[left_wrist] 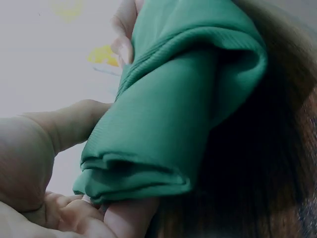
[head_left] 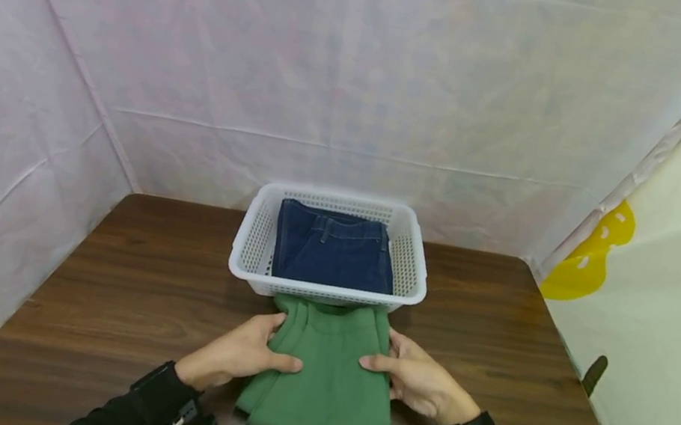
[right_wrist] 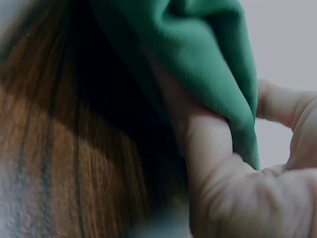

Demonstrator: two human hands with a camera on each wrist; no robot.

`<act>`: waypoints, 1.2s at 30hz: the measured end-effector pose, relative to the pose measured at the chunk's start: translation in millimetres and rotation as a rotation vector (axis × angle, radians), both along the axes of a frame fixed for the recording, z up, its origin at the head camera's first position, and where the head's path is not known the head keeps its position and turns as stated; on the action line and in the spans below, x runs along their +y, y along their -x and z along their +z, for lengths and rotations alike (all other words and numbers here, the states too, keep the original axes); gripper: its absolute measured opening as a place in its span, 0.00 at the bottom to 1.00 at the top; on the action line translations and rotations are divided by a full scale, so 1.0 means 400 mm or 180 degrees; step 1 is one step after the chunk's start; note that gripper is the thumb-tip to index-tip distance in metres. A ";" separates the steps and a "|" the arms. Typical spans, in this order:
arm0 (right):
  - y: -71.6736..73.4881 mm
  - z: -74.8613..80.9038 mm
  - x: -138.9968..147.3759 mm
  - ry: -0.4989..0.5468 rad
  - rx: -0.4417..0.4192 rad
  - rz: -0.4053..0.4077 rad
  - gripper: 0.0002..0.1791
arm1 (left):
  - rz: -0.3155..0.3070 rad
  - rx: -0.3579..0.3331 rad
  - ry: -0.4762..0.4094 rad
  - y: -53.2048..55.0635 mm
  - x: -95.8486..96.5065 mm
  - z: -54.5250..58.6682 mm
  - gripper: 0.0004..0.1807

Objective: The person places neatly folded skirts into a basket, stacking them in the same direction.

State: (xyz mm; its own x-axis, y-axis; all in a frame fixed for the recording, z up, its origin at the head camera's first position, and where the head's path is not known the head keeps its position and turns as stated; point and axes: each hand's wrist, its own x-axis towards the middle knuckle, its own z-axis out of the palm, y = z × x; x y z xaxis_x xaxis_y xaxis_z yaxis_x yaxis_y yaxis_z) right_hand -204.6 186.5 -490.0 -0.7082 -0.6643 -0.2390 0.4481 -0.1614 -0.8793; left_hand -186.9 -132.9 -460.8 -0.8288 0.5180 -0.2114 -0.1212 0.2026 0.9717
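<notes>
Folded green pants (head_left: 328,377) lie flat-sided between my two hands, just in front of the basket. My left hand (head_left: 238,352) grips their left side, thumb on top and fingers beneath. On the opposite side my right hand (head_left: 423,381) holds them the same way, its thumb pressing the upper face. From the left wrist, the stacked layers of the green pants (left_wrist: 143,129) show at the folded edge. Fingers (right_wrist: 208,141) reach under the cloth in the right wrist view, with a dark gap between the cloth and the tabletop. The far edge of the pants overlaps the basket's front.
A white plastic basket (head_left: 245,249) with perforated walls stands at the table's back edge. Folded dark blue jeans (head_left: 335,257) lie inside it. The brown wooden table (head_left: 140,299) extends to both sides. White sheeting (head_left: 364,80) hangs behind, and patterned cloth (head_left: 663,360) on the right.
</notes>
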 end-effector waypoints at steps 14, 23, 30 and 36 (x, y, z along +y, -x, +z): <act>-0.028 0.070 0.010 0.0281 0.0058 -0.0058 0.37 | -0.0040 0.0058 -0.0031 -0.018 -0.016 0.072 0.50; -0.032 0.134 0.017 0.0244 0.0045 -0.0124 0.33 | -0.0139 0.0180 0.0033 -0.024 -0.034 0.127 0.46; -0.034 0.167 0.015 0.0317 0.0062 -0.0090 0.33 | -0.0197 0.0205 0.0054 -0.026 -0.043 0.157 0.45; -0.028 0.193 0.018 0.0296 0.0119 -0.0131 0.34 | -0.0255 0.0651 0.0372 -0.015 -0.049 0.181 0.48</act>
State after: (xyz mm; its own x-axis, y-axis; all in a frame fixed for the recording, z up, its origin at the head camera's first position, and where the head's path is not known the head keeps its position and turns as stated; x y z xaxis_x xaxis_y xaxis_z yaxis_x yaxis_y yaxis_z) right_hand -193.4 193.6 -412.8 -0.7426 -0.6526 -0.1504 0.4065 -0.2607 -0.8757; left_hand -180.7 -152.5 -388.3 -0.8179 0.5656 -0.1058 0.0965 0.3161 0.9438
